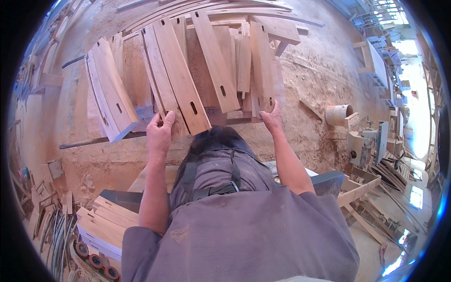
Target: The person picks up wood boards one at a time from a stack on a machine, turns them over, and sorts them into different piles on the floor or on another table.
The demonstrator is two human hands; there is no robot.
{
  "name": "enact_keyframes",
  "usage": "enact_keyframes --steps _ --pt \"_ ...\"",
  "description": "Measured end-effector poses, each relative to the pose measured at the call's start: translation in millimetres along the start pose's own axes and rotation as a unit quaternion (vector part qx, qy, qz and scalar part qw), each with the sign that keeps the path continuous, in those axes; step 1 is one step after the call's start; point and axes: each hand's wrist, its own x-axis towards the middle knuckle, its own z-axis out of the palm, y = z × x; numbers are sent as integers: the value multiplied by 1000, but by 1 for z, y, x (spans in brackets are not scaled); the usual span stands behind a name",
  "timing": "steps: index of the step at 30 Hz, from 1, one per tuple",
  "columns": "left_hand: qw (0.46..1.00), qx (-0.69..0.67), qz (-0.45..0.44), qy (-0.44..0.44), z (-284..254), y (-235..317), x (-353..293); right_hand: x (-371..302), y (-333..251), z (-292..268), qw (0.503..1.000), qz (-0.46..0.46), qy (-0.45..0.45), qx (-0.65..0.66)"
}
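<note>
My left hand (160, 133) is closed on the near end of a slotted wooden board (160, 70), with the thumb on its edge. Farther right, my right hand (273, 118) grips the near end of another slotted board (261, 61), its thumb on top beside the slot and its other fingers mostly hidden. Between my hands lie a wide slotted board (182, 77) and a slanted slotted board (213, 61), both with dark oblong slots. To the left of my left hand sits a group of slotted boards (109, 84). Shorter wooden pieces (244, 63) lie among and under them.
Long planks (225, 10) lie beyond the boards. A dusty bucket (336, 114) stands on the sawdust-covered floor at right, near a machine (369, 143). Stacked boards (108, 214) and small wheels (96, 260) are at lower left. A dark beam (329, 182) is close at my right.
</note>
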Motion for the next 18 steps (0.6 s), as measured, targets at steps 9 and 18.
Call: enact_keyframes --steps 9,18 --pt "996 91 15 15 -4 1 -7 2 9 11 1000 -1 25 1" --pt "992 129 -2 5 -16 -9 -19 8 13 11 1000 -5 19 24"
